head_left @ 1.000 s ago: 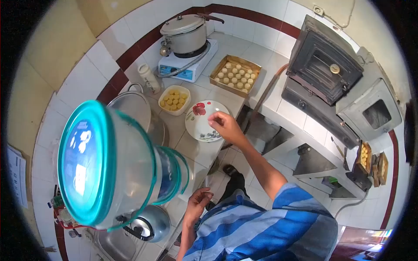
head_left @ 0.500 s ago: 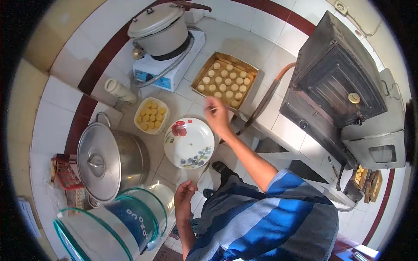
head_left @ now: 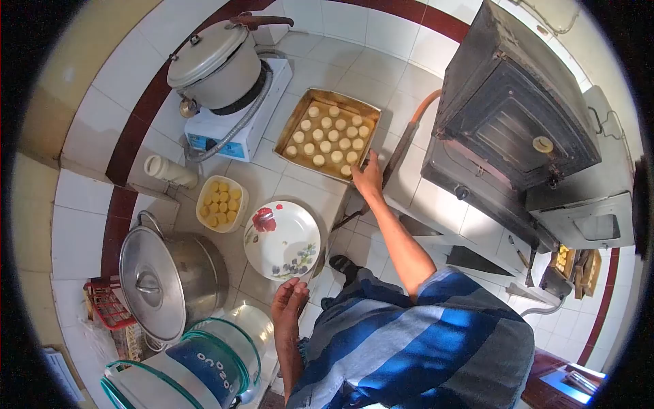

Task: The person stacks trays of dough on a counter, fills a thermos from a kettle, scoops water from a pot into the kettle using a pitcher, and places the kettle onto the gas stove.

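Moderate brightness is being recorded, with strong light being cast on the striped shirt point(head_left: 436, 334) and the tiled counter point(head_left: 446, 223) under the oven point(head_left: 518, 116). Deep shadow is being noted beneath that counter. Glare is being returned by the steel lid point(head_left: 153, 283). The dark red tile band point(head_left: 148, 112) is being bowed by lens distortion; the corners are being blacked out.

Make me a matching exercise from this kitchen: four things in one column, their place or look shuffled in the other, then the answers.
Column one:
1. Right hand
2. Plate
3. Pressure cooker
4. Yellow pieces

Column two:
A. On a small stove
B. White, with a red flower
C. In a white tub
D. At a corner of the tray

Right pairs: 1-D, 2-B, 3-A, 4-C
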Motion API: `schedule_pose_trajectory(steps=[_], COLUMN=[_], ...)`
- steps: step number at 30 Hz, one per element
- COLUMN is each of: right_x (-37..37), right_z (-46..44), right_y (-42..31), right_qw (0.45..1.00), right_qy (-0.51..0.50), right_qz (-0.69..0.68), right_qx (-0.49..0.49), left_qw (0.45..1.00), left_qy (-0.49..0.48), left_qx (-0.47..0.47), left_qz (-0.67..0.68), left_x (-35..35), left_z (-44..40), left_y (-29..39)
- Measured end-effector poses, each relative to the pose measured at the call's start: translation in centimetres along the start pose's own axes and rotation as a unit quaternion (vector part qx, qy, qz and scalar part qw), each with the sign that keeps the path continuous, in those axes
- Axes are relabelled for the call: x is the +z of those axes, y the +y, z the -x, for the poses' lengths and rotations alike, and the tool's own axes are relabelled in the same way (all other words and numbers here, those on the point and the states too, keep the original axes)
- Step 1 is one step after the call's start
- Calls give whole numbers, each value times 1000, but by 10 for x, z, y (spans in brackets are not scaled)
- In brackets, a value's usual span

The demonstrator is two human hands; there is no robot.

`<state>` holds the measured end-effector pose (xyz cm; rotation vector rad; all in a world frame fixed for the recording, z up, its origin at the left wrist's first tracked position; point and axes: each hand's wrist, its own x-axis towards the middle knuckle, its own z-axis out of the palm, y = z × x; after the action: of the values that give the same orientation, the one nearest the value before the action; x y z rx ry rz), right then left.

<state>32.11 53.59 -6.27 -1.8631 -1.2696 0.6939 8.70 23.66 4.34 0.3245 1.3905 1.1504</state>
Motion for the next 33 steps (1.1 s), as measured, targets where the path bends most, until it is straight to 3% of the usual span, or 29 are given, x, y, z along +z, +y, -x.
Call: schedule_pose_trajectory(steps=[10,15,17,19,23,29,32,33], right_x=[-16,-48,-64,-102,-137,-246,-286,-294], right_z=[0,11,25,48,103,223,290,307], right_y=[-22,-27,-27,-47,-6,35,78,98], right_qw=[997,996,991,980,974,976,981,983], right_qy=[1,-31,-23,-87,-90,-121,-82,-80], right_qz=[-74,-79,-113,-182,-197,-180,-175,-156], right_qx=[20,-7,-60,4,-70,-26,-29,-44], left_qw=[998,996,995,996,991,994,989,982], left_qy=[-45,-69,-57,-44,-63,-73,-136,-175], left_qx=[23,31,71,80,110,67,37,63], left_qz=[-38,-53,-49,-23,34,44,37,-28], left_x=[23,34,42,44,32,33,34,41], left_z=[-18,-23,-21,-26,-30,5,42,60], left_y=[-3,-2,4,4,-4,-23,-57,-66])
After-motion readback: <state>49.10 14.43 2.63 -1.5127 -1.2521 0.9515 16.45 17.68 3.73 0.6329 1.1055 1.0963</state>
